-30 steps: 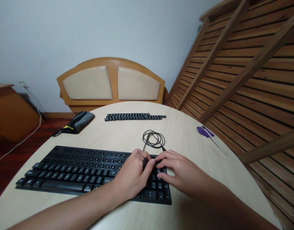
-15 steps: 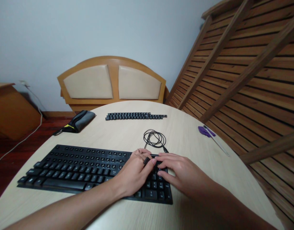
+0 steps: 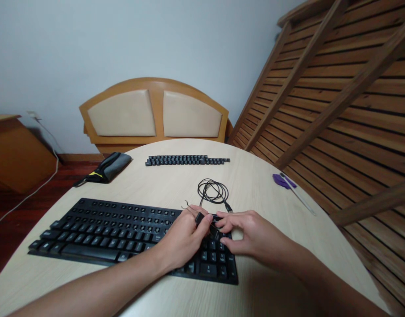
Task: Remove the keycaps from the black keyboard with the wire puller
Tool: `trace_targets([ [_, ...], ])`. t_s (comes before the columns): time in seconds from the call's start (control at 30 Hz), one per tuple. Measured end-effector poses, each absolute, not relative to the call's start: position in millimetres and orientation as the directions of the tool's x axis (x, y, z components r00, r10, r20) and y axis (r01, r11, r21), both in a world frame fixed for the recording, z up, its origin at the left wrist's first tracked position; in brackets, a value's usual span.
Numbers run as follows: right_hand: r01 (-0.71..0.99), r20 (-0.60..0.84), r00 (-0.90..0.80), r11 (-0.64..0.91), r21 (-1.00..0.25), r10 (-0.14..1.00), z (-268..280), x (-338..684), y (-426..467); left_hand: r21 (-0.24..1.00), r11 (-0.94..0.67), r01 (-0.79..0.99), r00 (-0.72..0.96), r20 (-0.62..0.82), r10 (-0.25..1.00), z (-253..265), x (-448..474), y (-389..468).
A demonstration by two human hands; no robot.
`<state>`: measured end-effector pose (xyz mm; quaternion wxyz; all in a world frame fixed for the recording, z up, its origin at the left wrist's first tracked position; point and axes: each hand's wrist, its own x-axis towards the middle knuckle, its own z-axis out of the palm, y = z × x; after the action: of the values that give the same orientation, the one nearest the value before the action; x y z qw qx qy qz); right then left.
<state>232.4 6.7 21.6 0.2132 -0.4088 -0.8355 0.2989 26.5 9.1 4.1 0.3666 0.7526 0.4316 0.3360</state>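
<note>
A black keyboard (image 3: 100,240) lies across the near part of the table. Its upper rows at the left lack keycaps and show bare key sockets, while the lower rows carry caps. My left hand (image 3: 185,235) rests over the keyboard's right part, closed on what looks like a wire keycap puller (image 3: 198,218). The puller's black handle sits between thumb and fingers, and thin bent wires stick out beyond the knuckles. Over the top of the number pad, my right hand (image 3: 248,231) has its fingers curved and its thumb apart from them. Part of the number pad is hidden beneath both hands.
Loose black keycaps (image 3: 185,160) stand in rows at the table's far side. A coiled black cable (image 3: 213,191) lies behind the keyboard. At left is a dark pouch (image 3: 111,166); at right are a purple cloth (image 3: 281,180) and a thin stick (image 3: 299,196).
My right hand's fingers have curled in, away from flat over the number pad. My left hand has tilted the puller, so its wires show more. The keyboard's left end has shifted slightly.
</note>
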Motion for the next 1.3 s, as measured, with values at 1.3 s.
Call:
trace_targets([
  [1.3, 0.956, 0.294, -0.074, 0.151, -0.25, 0.953, -5, 272, 113, 0.751, -0.396, 0.528, 0.367, 0.219, 0.904, -1, 28, 11],
])
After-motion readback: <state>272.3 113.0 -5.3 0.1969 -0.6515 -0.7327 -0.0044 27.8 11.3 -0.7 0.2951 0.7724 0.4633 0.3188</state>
